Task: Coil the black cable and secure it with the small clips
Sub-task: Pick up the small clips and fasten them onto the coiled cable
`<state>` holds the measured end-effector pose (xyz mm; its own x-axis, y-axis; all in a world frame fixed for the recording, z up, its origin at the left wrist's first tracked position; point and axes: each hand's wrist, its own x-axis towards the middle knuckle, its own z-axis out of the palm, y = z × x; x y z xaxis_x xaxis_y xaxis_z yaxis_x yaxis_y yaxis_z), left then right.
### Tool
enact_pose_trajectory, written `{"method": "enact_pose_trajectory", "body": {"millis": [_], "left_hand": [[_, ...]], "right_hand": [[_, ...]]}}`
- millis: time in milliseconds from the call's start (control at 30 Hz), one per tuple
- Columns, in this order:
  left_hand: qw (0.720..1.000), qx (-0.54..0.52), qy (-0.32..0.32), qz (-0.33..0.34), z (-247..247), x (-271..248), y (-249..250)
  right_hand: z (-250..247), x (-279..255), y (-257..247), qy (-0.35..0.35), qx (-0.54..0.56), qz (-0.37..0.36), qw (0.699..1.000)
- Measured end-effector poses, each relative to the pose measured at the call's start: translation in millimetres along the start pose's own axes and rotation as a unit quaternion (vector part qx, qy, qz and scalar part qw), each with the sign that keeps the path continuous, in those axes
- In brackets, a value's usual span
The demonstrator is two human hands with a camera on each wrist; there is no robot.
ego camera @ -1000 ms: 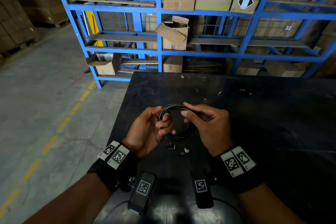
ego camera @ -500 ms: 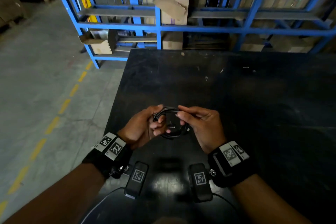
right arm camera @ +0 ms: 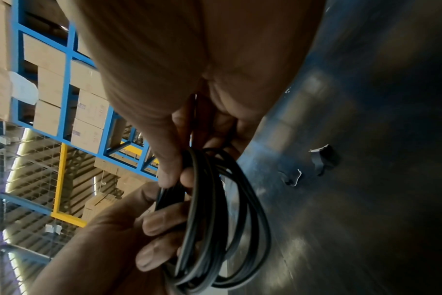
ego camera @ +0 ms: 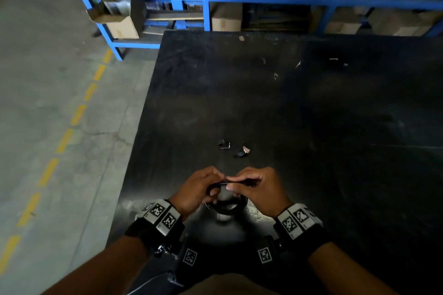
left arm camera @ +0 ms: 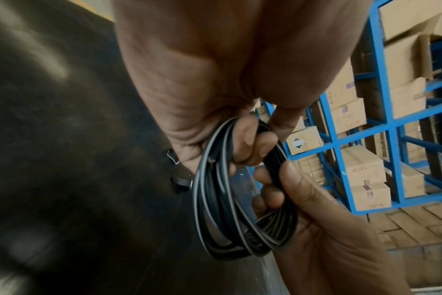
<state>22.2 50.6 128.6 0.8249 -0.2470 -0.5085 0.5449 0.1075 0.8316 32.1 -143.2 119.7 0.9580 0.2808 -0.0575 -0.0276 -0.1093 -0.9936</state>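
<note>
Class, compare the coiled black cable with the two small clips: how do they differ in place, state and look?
The black cable is held above the table by the left hand and right hand; the two clips lie on the black table, untouched. The cable is wound in several loops; the clips are small separate pieces. The cable looks all dark; the clips show pale edges. Both are mostly black.

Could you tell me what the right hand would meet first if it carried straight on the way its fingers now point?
The right hand points left across the cable coil both hands grip, so it would most likely meet the left hand at once; their fingertips look nearly touching already, though depth is unclear.
</note>
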Motion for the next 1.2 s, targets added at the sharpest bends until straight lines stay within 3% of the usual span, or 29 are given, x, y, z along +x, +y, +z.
{"method": "enact_pose_trajectory", "body": {"millis": [200,333,433,533,633,767,900,1067,1200], "left_hand": [[0.998,-0.045,0.02,-0.03,-7.3,20.1,5.9],[0.991,-0.129,0.036,0.002,-19.4,33.6,4.8],[0.983,-0.164,0.077,0.024,-32.4,40.8,0.7],[0.98,-0.153,0.124,0.041,-51.8,44.2,-3.5],[0.979,-0.128,0.15,0.048,-67.5,42.7,-3.2],[0.977,-0.098,0.171,0.077,-74.2,38.9,3.6],[0.974,-0.069,0.193,0.097,-79.2,40.1,8.1],[0.971,-0.044,0.212,0.106,-85.0,42.1,10.5],[0.967,-0.022,0.233,0.104,-86.4,44.8,12.5]], "right_hand": [[2.0,21.9,9.6,-0.011,-0.012,0.015,1.0],[8.0,44.1,8.0,-0.038,-0.006,0.012,0.999],[7.6,70.7,9.9,-0.064,0.011,0.059,0.996],[-4.8,112.0,28.5,-0.012,-0.091,0.066,0.994],[-17.1,154.7,48.8,0.01,-0.329,0.046,0.943],[-4.5,196.4,71.2,-0.137,-0.531,0.034,0.835],[18.3,214.6,90.4,-0.243,-0.602,0.015,0.76],[27.5,226.1,87.0,-0.252,-0.635,0.001,0.73],[22.8,229.7,73.8,-0.196,-0.585,0.031,0.787]]}}
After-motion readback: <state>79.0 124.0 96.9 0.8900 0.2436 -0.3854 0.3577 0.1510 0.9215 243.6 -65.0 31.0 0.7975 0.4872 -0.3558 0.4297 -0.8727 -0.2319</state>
